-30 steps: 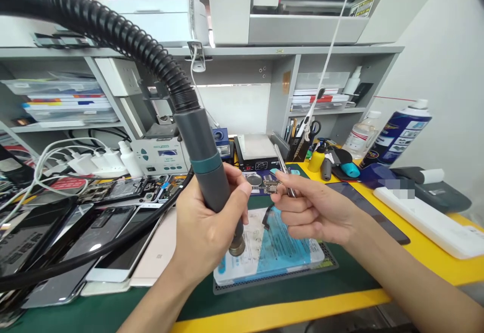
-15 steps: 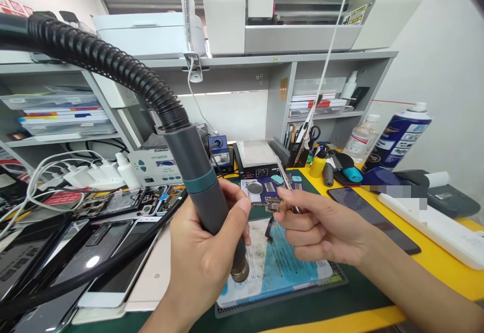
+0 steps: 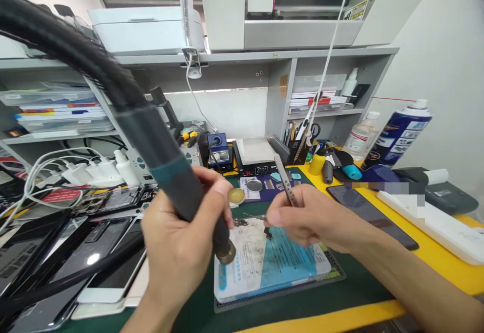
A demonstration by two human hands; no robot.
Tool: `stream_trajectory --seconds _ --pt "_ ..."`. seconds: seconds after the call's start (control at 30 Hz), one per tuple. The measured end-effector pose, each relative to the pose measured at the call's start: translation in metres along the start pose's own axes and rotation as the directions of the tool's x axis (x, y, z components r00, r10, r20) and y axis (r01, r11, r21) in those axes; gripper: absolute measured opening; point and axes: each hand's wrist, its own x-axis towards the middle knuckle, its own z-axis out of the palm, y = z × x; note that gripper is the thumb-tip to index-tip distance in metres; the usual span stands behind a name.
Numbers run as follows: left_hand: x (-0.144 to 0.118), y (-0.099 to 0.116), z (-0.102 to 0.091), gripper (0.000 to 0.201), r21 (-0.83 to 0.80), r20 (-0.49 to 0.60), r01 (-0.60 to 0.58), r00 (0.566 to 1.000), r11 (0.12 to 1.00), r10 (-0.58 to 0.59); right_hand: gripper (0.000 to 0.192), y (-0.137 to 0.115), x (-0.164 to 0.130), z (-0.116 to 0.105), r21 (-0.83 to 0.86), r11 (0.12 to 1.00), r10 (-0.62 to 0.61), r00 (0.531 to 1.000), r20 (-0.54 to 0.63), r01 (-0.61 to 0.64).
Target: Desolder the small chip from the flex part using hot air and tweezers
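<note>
Your left hand (image 3: 177,252) is wrapped tight around the handle of the hot-air gun (image 3: 166,172), which slants from upper left down to lower right, so its brass nozzle (image 3: 226,253) points down at the left part of the white-and-blue work pad (image 3: 272,267). Your right hand (image 3: 302,222) pinches a pair of tweezers (image 3: 284,184) closed, their handle rising up and away from you, their tips aimed down and to the left.

The small circuit board (image 3: 247,219) lies at those tips, low over the far edge of the pad; the blur keeps you from telling whether the tips clamp it or only touch it. Its long axis runs left to right, roughly crosswise to the gun.

The relation that counts: the board sits just up and right of the nozzle, between your two hands, near both but closer to the tweezers. The nozzle's mouth is aimed at the pad in front of the board rather than squarely at it. A small round tin (image 3: 236,196) stands just behind your left thumb.
</note>
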Motion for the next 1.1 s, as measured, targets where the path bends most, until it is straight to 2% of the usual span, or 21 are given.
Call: stream_trajectory --seconds 0.07,0.1,0.17,0.27,0.4,0.6,0.7,0.83,0.93,1.1 --pt "0.010 0.005 -0.005 0.015 -0.043 -0.060 -0.097 0.994 0.994 0.095 0.029 0.004 0.000 0.002 -0.364 0.929 -0.114 0.986 -0.124 0.062" --pt "0.015 0.008 -0.008 0.013 -0.064 -0.077 -0.136 0.988 0.989 0.131 0.027 0.006 0.000 0.003 -0.507 0.859 -0.173 0.973 -0.150 0.075" --pt "0.026 0.013 -0.011 0.013 -0.093 -0.087 -0.210 0.975 0.973 0.202 0.027 0.010 0.001 0.005 -0.690 0.716 -0.274 0.952 -0.137 0.107" --pt "0.037 0.016 -0.009 0.013 -0.093 -0.079 -0.294 0.955 0.951 0.287 0.030 0.014 0.003 0.009 -0.816 0.545 -0.378 0.925 -0.033 0.194" --pt "0.042 0.006 0.004 0.013 -0.090 -0.004 -0.309 0.951 0.947 0.310 0.033 0.017 0.006 0.010 -0.852 0.452 -0.422 0.905 0.057 0.265" --pt "0.033 -0.008 0.016 0.016 -0.077 0.034 -0.235 0.971 0.969 0.238 0.033 0.020 0.009 0.007 -0.865 0.436 -0.358 0.930 0.085 0.247" --pt "0.032 -0.008 0.016 0.015 -0.076 0.021 -0.253 0.967 0.964 0.255 0.030 0.019 0.010 0.008 -0.872 0.435 -0.319 0.944 0.083 0.224" --pt "0.033 -0.009 0.013 0.014 -0.098 -0.011 -0.302 0.953 0.948 0.303 0.023 0.017 0.008 0.010 -0.839 0.527 -0.181 0.983 0.043 0.134" --pt "0.035 -0.011 0.010 0.010 -0.076 -0.036 -0.335 0.942 0.939 0.334 0.036 0.015 0.007 0.010 -0.797 0.596 -0.126 0.992 0.023 0.094" --pt "0.039 -0.014 0.007 0.010 -0.075 -0.085 -0.380 0.924 0.922 0.374 0.044 0.013 0.008 0.010 -0.730 0.683 -0.037 0.999 -0.002 0.024"
